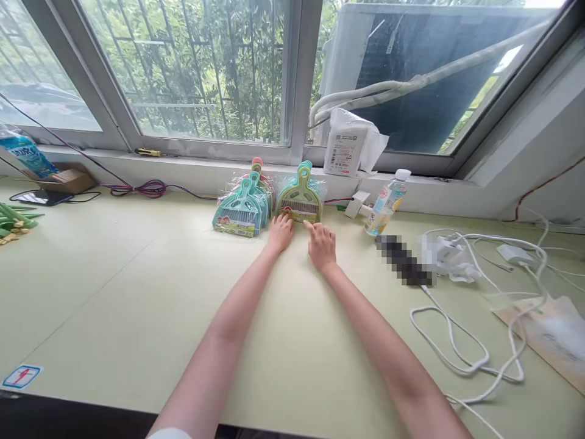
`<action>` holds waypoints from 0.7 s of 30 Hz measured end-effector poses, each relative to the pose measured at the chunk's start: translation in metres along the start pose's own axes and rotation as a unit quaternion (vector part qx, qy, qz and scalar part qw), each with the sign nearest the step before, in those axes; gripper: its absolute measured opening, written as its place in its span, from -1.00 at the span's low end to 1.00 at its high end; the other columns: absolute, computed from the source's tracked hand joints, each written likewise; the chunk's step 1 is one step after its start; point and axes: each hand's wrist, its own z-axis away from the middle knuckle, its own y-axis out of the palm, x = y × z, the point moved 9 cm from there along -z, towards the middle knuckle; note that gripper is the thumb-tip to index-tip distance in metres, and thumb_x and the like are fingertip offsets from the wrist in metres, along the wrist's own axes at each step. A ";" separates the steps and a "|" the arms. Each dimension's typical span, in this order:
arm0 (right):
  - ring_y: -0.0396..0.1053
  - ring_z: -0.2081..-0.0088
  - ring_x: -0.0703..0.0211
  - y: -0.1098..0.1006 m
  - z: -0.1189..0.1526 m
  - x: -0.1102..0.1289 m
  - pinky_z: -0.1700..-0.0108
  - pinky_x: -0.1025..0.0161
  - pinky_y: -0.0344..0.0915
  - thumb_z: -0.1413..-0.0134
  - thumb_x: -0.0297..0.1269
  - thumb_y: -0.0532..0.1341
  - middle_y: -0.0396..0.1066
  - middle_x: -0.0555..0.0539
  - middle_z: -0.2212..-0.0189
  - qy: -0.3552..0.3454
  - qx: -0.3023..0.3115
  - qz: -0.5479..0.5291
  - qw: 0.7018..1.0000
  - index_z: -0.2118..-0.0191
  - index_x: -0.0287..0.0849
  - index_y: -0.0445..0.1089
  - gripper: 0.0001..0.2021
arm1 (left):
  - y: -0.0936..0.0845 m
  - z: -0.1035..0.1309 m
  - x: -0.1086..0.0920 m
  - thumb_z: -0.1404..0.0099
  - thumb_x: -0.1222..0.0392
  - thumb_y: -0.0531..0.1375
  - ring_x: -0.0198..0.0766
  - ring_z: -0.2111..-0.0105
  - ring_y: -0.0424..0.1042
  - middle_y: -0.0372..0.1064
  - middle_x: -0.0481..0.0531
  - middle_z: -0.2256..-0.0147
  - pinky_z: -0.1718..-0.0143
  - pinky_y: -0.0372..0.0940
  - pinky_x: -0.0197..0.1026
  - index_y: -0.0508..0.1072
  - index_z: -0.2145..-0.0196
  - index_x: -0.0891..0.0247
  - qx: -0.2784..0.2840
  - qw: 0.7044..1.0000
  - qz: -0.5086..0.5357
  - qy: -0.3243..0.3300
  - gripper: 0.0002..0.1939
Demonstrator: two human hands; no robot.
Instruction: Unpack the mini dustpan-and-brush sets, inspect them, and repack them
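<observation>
A pale green worktop (137, 292) ran under a wide window (196, 67). At twelve o'clock, against the sill, stood wrapped plastic mini dustpan-and-brush sets (269, 201). The left hand (280, 231) and right hand (321, 245), fingers loosely spread, touched the green set's (299, 201) lower edge. A dark object (402, 261) at two o'clock was blurred out.

My arms stretch over a broad bare stretch of the pale green table (137, 292), open on my left and behind my wrists. Ahead, the packed dustpan sets (269, 204) stand against the window ledge (192, 167) and block any way forward. To my right, a small bottle (386, 204) stands near, then a dark blurred object (404, 262), and white cables (461, 341) loop across the table, crowding that side. Far left lie green stalks (13, 219) and a phone (39, 197).
</observation>
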 end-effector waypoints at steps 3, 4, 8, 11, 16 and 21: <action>0.20 0.13 0.01 -0.025 0.031 0.013 0.16 0.14 0.01 -0.11 -0.56 0.00 0.33 -0.16 0.11 -0.025 0.010 -0.023 0.999 -0.22 -0.08 0.11 -0.45 | 0.000 0.008 -0.007 -0.33 0.28 -0.08 -0.07 -0.25 0.02 0.14 0.18 -0.22 -0.22 -0.03 0.07 0.41 -0.04 0.30 0.025 1.000 -0.001 0.006 -0.59; 0.21 0.14 0.03 -0.033 0.040 0.012 0.15 0.15 0.02 -0.13 -0.53 0.00 0.35 -0.15 0.14 -0.021 0.009 -0.037 0.999 -0.20 -0.10 0.12 -0.49 | -0.001 0.013 -0.011 -0.33 0.28 -0.08 -0.06 -0.25 0.02 0.13 0.19 -0.22 -0.21 -0.01 0.07 0.43 -0.01 0.31 0.034 0.999 -0.002 0.010 -0.60; 0.27 0.17 0.07 -0.056 0.068 0.001 0.14 0.17 0.04 -0.20 -0.44 -0.02 0.39 -0.11 0.23 0.009 0.002 -0.100 0.995 -0.11 -0.20 0.17 -0.64 | -0.032 0.038 -0.019 -0.30 0.34 -0.07 -0.02 -0.25 0.03 0.16 0.22 -0.20 -0.29 -0.25 0.15 0.50 0.09 0.34 -0.003 0.999 -0.033 0.016 -0.61; 0.29 0.17 0.09 -0.062 0.085 0.000 0.13 0.18 0.04 -0.22 -0.43 -0.02 0.40 -0.09 0.23 -0.013 0.029 -0.123 0.992 -0.11 -0.18 0.16 -0.65 | -0.069 0.058 0.009 -0.28 0.36 -0.07 0.04 -0.31 -0.15 0.00 0.22 -0.28 -0.29 -0.42 0.20 0.36 -0.11 0.35 -0.077 0.994 -0.067 -0.044 -0.53; 0.30 0.09 0.07 -0.059 0.095 -0.004 0.03 0.12 0.03 -0.21 -0.41 0.00 0.42 -0.09 0.18 -0.007 0.073 -0.151 0.986 -0.07 -0.11 0.22 -0.67 | -0.075 0.099 0.090 -0.35 0.12 -0.05 0.13 -0.26 -0.01 -0.08 0.26 -0.30 -0.21 -0.08 0.19 0.14 -0.26 0.38 0.040 0.976 -0.044 -0.208 -0.43; 0.29 0.03 0.08 -0.053 0.093 -0.005 -0.04 0.09 0.01 -0.21 -0.39 0.02 0.43 -0.08 0.11 -0.001 0.105 -0.172 0.980 0.05 -0.08 0.33 -0.75 | -0.092 0.134 0.077 -0.34 0.14 -0.07 0.05 -0.11 0.24 0.20 0.17 -0.19 -0.11 0.09 0.08 0.33 -0.15 0.24 0.063 0.986 -0.068 -0.139 -0.53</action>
